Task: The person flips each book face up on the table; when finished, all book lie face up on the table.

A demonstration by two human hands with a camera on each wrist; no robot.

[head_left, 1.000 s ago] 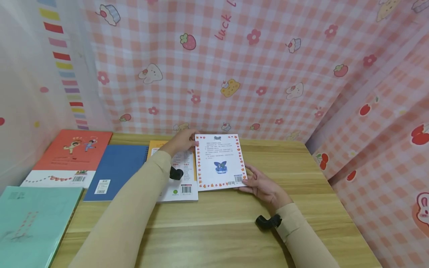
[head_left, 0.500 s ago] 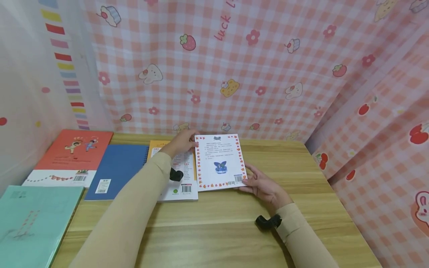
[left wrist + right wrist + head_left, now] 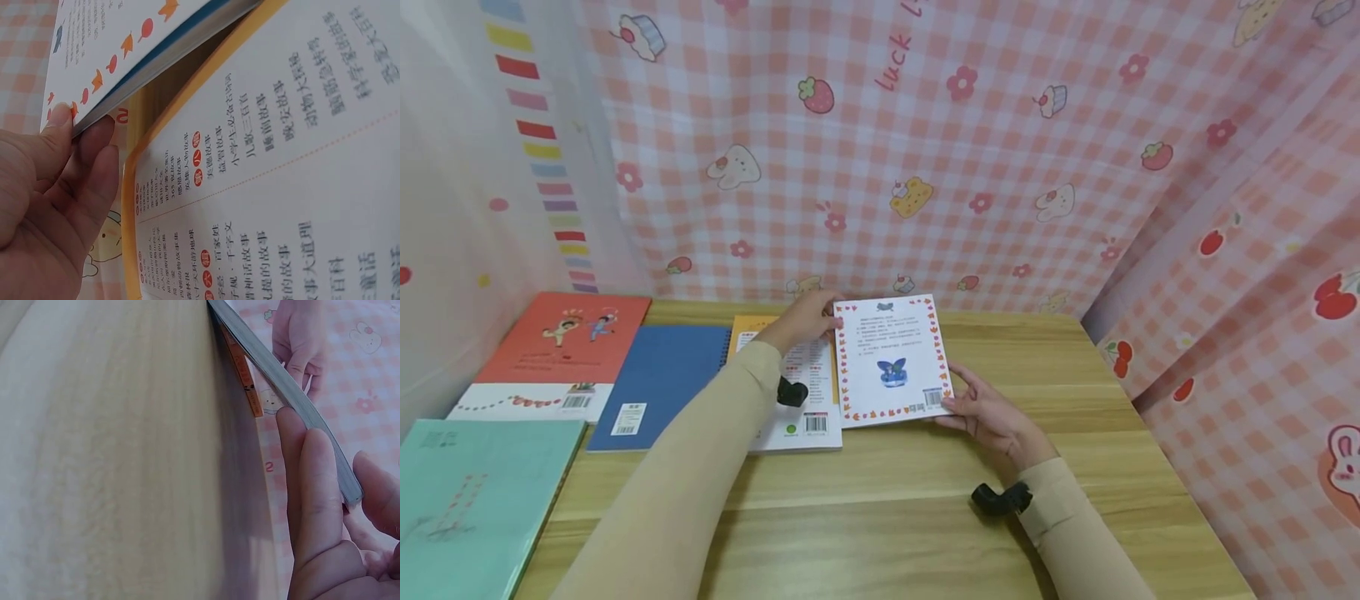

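A white book (image 3: 891, 350) bordered with orange leaves, a blue picture at its middle, is held between both hands. At its upper left corner my left hand (image 3: 808, 321) pinches it, thumb on the cover and fingers beneath, as the left wrist view shows. My right hand (image 3: 988, 417) grips the lower right corner, with the thumb above and fingers under it. In the right wrist view the book's page edge (image 3: 287, 381) stands raised off the table. Just left of it lies a yellow and white book (image 3: 816, 423), partly hidden by my left forearm.
Leftward on the wooden table (image 3: 880, 533) lie a blue spiral notebook (image 3: 662, 375), a red and white book (image 3: 561, 346) and a teal book (image 3: 482, 500). A pink checked curtain (image 3: 850, 150) hangs behind the table, and another curtain (image 3: 1262, 333) hangs on the right.
The white book's far edge has risen slightly, so the book tilts a little more. Both hands keep their hold on it and have hardly moved.
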